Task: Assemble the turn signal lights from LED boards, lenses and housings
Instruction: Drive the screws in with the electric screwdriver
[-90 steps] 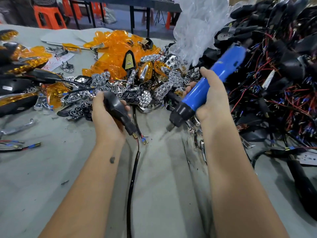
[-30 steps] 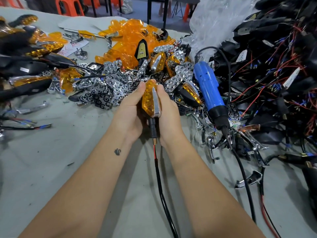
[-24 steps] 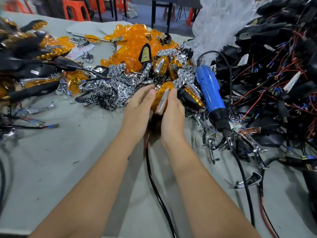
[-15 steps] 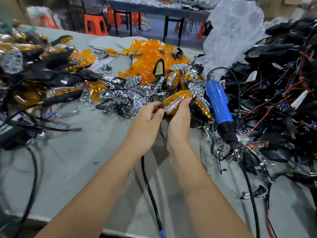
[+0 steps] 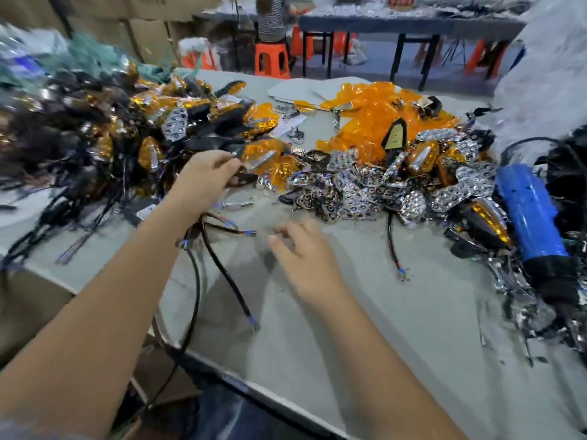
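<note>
A person's left hand [image 5: 206, 173] reaches to the far left of a grey table [image 5: 397, 312], fingers curled around an assembled turn signal [image 5: 259, 155], amber lens in a black housing, at the edge of a pile of finished signals [image 5: 111, 131]. Its black cable [image 5: 222, 274] trails back toward the near table edge. The right hand [image 5: 305, 258] hovers just above bare table, near the middle, fingers relaxed and holding nothing; it is blurred. Far and right lie loose amber lenses [image 5: 374, 115], chrome LED boards [image 5: 381, 188] and a blue electric screwdriver [image 5: 533, 217]. The step looks like setting a finished unit aside. To do it well, lay the signal down gently on the pile's edge and let the cable fall clear of the other wires, so nothing tangles.
</note>
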`<state>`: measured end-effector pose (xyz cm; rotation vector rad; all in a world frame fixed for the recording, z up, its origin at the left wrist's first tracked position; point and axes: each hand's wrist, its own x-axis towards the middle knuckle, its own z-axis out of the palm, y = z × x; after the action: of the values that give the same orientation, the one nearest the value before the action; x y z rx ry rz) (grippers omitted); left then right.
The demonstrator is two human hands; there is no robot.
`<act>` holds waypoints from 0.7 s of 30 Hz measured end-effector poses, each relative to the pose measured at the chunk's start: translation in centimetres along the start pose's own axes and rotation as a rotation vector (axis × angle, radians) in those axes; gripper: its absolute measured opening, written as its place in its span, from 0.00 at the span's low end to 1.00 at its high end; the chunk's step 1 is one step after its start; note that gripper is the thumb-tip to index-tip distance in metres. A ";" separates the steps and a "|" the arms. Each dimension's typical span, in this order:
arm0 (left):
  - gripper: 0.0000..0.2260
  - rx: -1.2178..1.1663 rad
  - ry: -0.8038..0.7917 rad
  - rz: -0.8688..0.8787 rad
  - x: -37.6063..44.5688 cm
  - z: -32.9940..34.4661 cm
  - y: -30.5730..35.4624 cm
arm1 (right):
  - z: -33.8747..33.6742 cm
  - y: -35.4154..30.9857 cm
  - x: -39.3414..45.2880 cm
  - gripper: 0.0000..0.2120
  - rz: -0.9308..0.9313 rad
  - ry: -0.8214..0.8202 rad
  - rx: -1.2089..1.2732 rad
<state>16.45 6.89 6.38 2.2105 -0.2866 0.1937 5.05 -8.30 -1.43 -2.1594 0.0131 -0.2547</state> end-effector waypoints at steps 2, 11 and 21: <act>0.11 0.117 0.068 0.016 1.2 -0.7 -0.9 | -0.5 0.2 -0.1 0.09 -0.023 0.010 0.030; 0.20 0.749 0.099 -0.078 3.4 0.4 -1.1 | -1.2 0.5 -0.4 0.08 0.005 0.046 0.144; 0.11 -0.171 -0.106 0.380 -5.2 12.6 10.8 | -6.8 1.2 -2.3 0.08 0.204 0.330 0.378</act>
<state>8.98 -8.83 5.69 1.9833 -0.7545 0.2484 1.64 -14.29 0.89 -1.7075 0.3449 -0.4533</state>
